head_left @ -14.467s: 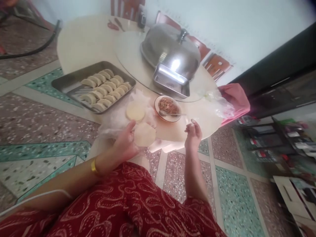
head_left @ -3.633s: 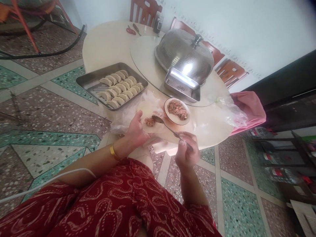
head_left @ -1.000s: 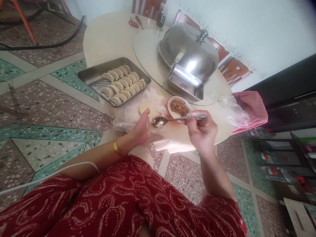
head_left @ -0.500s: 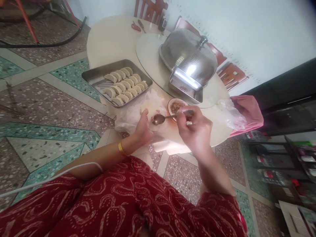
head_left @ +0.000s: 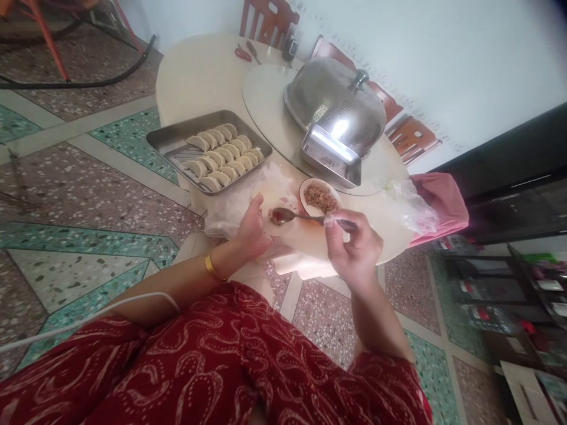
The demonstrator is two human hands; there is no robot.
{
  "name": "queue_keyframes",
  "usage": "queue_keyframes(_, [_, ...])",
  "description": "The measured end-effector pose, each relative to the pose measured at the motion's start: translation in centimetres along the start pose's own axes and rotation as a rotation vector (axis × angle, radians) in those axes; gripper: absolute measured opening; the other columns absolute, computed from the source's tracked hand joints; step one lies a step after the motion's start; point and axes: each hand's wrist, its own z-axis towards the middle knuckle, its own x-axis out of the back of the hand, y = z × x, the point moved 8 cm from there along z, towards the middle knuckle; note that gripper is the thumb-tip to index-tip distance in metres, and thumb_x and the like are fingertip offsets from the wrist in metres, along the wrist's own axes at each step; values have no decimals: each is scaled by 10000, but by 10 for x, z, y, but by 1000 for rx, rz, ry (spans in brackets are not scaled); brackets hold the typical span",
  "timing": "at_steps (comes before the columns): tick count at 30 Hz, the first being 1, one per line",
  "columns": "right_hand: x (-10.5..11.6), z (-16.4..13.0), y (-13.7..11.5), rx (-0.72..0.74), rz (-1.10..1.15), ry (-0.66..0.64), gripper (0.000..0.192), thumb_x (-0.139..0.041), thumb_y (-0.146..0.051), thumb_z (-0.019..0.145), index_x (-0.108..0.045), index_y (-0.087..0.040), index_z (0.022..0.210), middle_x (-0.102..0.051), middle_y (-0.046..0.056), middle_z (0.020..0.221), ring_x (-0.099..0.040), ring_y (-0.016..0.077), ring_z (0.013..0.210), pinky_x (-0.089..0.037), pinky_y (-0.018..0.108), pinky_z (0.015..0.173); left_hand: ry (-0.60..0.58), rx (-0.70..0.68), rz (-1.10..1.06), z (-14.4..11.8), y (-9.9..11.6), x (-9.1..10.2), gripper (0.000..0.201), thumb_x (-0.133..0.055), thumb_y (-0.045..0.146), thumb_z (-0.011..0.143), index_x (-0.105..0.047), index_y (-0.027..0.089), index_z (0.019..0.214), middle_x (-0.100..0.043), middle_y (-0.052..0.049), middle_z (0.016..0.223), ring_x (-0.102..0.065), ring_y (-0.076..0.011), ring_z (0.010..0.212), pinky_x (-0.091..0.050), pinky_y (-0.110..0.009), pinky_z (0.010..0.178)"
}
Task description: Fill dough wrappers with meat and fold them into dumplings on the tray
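Note:
My right hand (head_left: 354, 242) grips the handle of a metal spoon (head_left: 284, 215), its bowl pointing left. On my left hand (head_left: 253, 229), thumb raised, lies a pale dumpling wrapper (head_left: 280, 231), hard to tell from the table behind it. The spoon's bowl is at a small dab of meat filling (head_left: 277, 221) on this wrapper. Just beyond the spoon stands a white bowl (head_left: 302, 195) with minced filling (head_left: 319, 198) in it. Left of it, a metal tray (head_left: 166, 141) carries rows of folded dumplings (head_left: 221, 154).
A floury plastic sheet (head_left: 225, 215) lies beside the tray. On the glass turntable (head_left: 261, 100) sit a metal dome cover (head_left: 334, 88) and a small metal tray (head_left: 330, 156). Red-handled scissors (head_left: 243, 54) lie at the far edge. A pink cloth (head_left: 443, 203) hangs at the right.
My right hand has moved slightly right and down, and the spoon lies flatter over the filling. More of the white bowl shows. My left hand has shifted slightly left.

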Motion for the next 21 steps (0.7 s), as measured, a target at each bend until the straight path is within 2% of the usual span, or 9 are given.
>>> queue_keyframes(6, [3,-16,17,-20,195,-7,191,-569,-174,916,-542,-297,1059,-695,-19,859,-712,142,774,-613,283,653,-24,67,49,0,-8,0,540,-362,467,984,-524,96,1340,-743,-101,901,-702,-253,870,-519,-417,913])
queue_keyframes(9, [0,-18,20,-15,236,-54,204,-566,-158,915,-545,-298,1062,-686,-21,845,-699,141,779,-607,289,656,-99,84,43,0,-11,-5,517,-347,446,992,-538,97,1321,-747,-90,856,-710,-233,831,-518,-396,924])
queue_keyframes(11, [1,-19,21,-4,271,-35,214,-555,-153,918,-546,-297,1077,-683,-17,866,-696,141,793,-607,295,666,-131,85,39,0,-12,-7,515,-340,441,994,-549,88,1305,-747,-86,821,-712,-224,801,-520,-386,927])
queue_keyframes(17, [3,-19,19,67,357,-36,277,-589,-106,885,-584,-285,1096,-685,-8,886,-692,139,797,-594,281,639,-105,83,78,-1,-13,-9,564,-309,451,1000,-535,46,1321,-747,-145,969,-702,-263,965,-501,-420,972])
queue_keyframes(19, [9,-20,26,38,391,23,269,-589,-111,886,-594,-289,1088,-690,-10,884,-700,140,803,-596,283,654,-82,76,88,-2,-11,-8,561,-305,449,1004,-525,52,1334,-739,-151,1013,-694,-267,998,-499,-429,976])
queue_keyframes(21, [21,-27,43,-40,364,179,213,-596,-152,892,-599,-292,1053,-693,-15,880,-709,139,807,-597,294,694,-60,68,98,-3,-9,-7,555,-309,449,1005,-515,62,1345,-731,-153,1044,-684,-270,1026,-497,-434,978])
